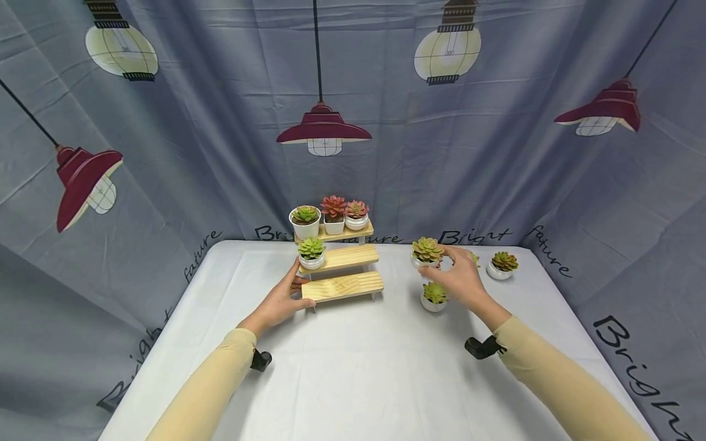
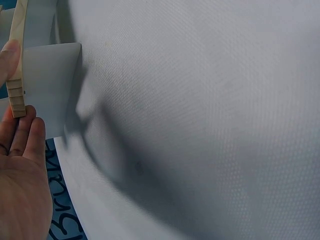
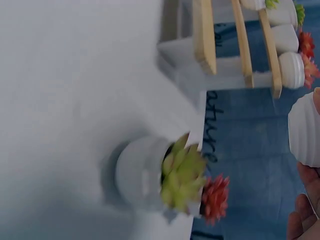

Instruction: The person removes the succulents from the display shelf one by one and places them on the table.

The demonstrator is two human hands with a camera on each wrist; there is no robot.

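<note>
My left hand (image 1: 278, 304) holds the left end of a three-tier wooden stand (image 1: 342, 285). In the left wrist view its thumb lies on the bottom board (image 2: 17, 30) and its fingertips touch the board's end. My right hand (image 1: 459, 278) grips a green potted succulent (image 1: 426, 250), raised off the table; its white ribbed pot (image 3: 303, 132) shows in the right wrist view. Below it stands another green succulent (image 1: 434, 294) in a white pot. The stand's middle tier bears one green succulent (image 1: 312, 252) at its left end.
On the top tier are a green succulent (image 1: 305, 219), a red one (image 1: 333, 211) and a pink one (image 1: 356, 214). Another potted succulent (image 1: 501, 264) stands at the table's right rear. A red succulent (image 3: 216, 199) sits behind the near pot. A printed curtain (image 1: 380, 184) borders the white table (image 1: 364, 367).
</note>
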